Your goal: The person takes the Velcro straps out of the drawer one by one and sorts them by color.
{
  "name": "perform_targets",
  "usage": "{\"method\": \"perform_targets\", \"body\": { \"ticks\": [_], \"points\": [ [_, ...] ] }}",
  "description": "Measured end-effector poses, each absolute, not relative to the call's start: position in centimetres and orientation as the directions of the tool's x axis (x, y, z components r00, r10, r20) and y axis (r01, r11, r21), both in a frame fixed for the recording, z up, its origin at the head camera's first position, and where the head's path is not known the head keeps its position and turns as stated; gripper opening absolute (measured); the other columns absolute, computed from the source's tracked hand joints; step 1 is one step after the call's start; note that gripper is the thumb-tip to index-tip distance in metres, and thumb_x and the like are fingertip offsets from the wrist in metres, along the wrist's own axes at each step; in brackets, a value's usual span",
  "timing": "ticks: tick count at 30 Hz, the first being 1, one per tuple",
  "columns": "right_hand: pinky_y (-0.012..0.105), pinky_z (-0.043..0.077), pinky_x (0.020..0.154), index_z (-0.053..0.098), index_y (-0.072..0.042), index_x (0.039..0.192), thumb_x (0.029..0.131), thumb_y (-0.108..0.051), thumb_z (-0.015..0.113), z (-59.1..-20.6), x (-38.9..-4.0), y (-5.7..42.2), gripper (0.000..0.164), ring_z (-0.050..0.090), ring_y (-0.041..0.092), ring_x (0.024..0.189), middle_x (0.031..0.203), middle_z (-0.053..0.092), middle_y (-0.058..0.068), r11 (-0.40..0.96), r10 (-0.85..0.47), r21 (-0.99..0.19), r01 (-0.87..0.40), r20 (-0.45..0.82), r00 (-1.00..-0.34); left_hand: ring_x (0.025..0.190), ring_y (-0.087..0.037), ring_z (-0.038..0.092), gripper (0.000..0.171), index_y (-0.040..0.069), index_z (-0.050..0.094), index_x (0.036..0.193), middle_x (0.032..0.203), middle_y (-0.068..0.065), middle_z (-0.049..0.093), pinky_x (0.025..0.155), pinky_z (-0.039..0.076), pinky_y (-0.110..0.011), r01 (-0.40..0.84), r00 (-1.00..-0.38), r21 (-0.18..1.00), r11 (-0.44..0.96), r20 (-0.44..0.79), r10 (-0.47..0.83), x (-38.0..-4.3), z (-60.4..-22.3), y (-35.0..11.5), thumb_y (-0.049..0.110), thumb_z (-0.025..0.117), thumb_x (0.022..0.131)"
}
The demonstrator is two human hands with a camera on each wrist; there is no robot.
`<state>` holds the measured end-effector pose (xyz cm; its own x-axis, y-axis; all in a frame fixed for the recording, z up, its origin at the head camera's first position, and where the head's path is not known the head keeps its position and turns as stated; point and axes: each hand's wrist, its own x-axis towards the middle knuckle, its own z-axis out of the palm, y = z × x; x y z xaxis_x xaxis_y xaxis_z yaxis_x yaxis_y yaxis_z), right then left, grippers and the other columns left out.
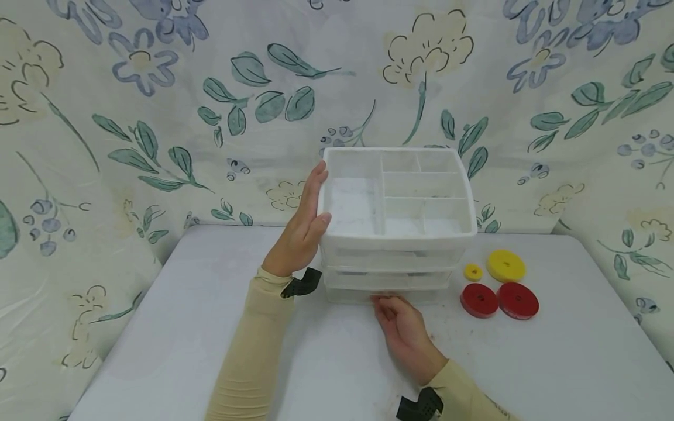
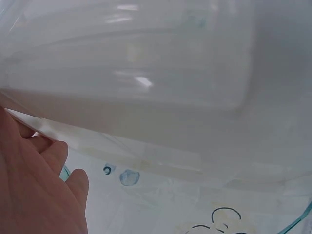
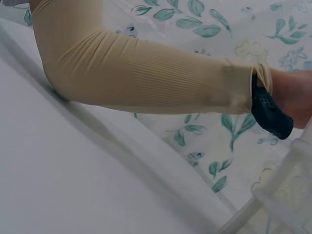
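Observation:
A white plastic drawer organizer [image 1: 398, 238] with a divided top tray and stacked translucent drawers stands near the back of the table. My left hand [image 1: 301, 225] presses against its left side, fingers extended along the wall and thumb at the top edge. That hand [image 2: 41, 187] also shows in the left wrist view, beside the translucent wall. Low at the front, my right hand [image 1: 405, 333] holds the front edge of the bottom drawer [image 1: 350, 295] with curled fingers; the fingertips are partly hidden there. In the right wrist view only the left forearm and a frame edge of the organizer [image 3: 282, 195] appear.
Right of the organizer lie a small yellow disc [image 1: 473, 272], a larger yellow disc [image 1: 505, 266] and two red discs, one left [image 1: 478, 300] and one right [image 1: 518, 300]. A floral cloth [image 1: 253, 175] hangs behind the white table [image 1: 210, 275].

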<state>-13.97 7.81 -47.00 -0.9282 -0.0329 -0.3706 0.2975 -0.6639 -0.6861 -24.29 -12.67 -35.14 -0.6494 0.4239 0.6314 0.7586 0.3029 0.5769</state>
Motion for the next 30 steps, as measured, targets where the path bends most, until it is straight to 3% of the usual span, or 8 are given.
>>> {"method": "perform_targets", "body": {
  "ticks": [4, 12, 23, 30],
  "points": [
    [0.03, 0.041, 0.107, 0.041, 0.005, 0.12, 0.096, 0.007, 0.042, -47.1, -13.6, 7.8, 0.025, 0.057, 0.015, 0.11, 0.115, 0.052, 0.008, -0.652, -0.017, -0.7, 0.292, -0.371, -0.928, 0.154, -0.019, 0.003, 0.067, 0.002, 0.008, 0.16, 0.169, -0.008, 0.002, 0.124, 0.006, -0.042, 0.759, -0.649, 0.575, 0.304, 0.631, 0.425, -24.3, -35.2, -12.6, 0.023, 0.032, 0.101],
    [0.027, 0.047, 0.098, 0.05, 0.004, 0.106, 0.093, 0.009, 0.045, -47.0, -12.9, 7.8, 0.015, 0.06, 0.017, 0.106, 0.105, 0.059, 0.008, -0.654, 0.004, -0.7, 0.287, -0.384, -0.923, 0.154, -0.021, 0.003, 0.066, 0.0, 0.008, 0.159, 0.169, -0.009, 0.002, 0.124, 0.006, -0.042, 0.765, -0.643, 0.567, 0.307, 0.635, 0.428, -24.3, -35.1, -12.6, 0.021, 0.032, 0.1],
    [0.026, 0.046, 0.099, 0.051, 0.008, 0.111, 0.094, 0.006, 0.046, -47.1, -12.0, 8.5, 0.018, 0.06, 0.017, 0.111, 0.109, 0.06, 0.01, -0.621, -0.036, -0.717, 0.318, -0.379, -0.925, 0.154, -0.023, 0.004, 0.066, -0.002, 0.009, 0.158, 0.168, -0.011, 0.004, 0.124, 0.006, -0.043, 0.781, -0.623, 0.548, 0.301, 0.652, 0.431, -24.4, -35.2, -12.7, 0.022, 0.031, 0.1],
    [0.026, 0.047, 0.096, 0.055, 0.005, 0.108, 0.095, 0.005, 0.048, -46.9, -11.5, 8.7, 0.015, 0.059, 0.017, 0.111, 0.11, 0.06, 0.009, -0.618, -0.051, -0.712, 0.333, -0.386, -0.921, 0.154, -0.023, 0.004, 0.066, -0.002, 0.01, 0.158, 0.168, -0.011, 0.004, 0.123, 0.006, -0.044, 0.781, -0.623, 0.548, 0.299, 0.653, 0.431, -24.3, -35.2, -12.7, 0.024, 0.031, 0.101]
  ]
}}
